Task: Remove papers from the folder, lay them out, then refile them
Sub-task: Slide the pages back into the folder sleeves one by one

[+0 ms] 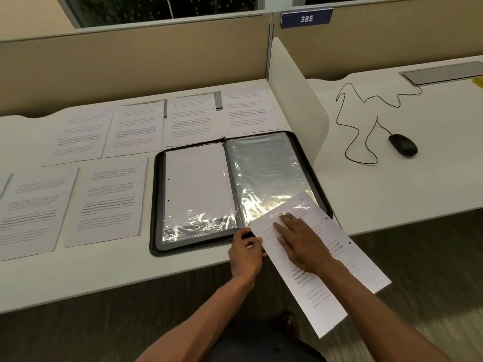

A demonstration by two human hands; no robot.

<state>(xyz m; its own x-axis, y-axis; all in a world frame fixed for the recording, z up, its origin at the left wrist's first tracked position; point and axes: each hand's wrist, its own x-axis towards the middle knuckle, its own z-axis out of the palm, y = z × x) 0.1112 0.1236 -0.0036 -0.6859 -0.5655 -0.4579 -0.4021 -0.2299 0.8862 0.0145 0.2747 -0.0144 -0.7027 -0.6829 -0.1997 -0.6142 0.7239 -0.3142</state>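
White desk [183, 273] under a divider sign [306, 19] reading "385" carries an open black folder [235, 192]. Printed sheets [109, 202] lie left of and behind it, their text unreadable. At the folder's near right corner, the right hand [300, 244] presses flat, fingers straight, on a paper [339, 262] lying diagonally, half off the desk; the left hand [245, 254] pinches its corner.

White desk [183, 273] with wavy back edge runs across frame. Beige partition panels [130, 64] behind, grey-framed. Blue sign [306, 18] reading 385 on top rail. White rounded divider [295, 100] separates neighbouring desk [392, 184]. There: black mouse [402, 144], thin cord [366, 121] looping, grey cable hatch [444, 73]. Dark windows [167, 6] above. Grey-brown carpet [104, 330] below. Warm indoor light.
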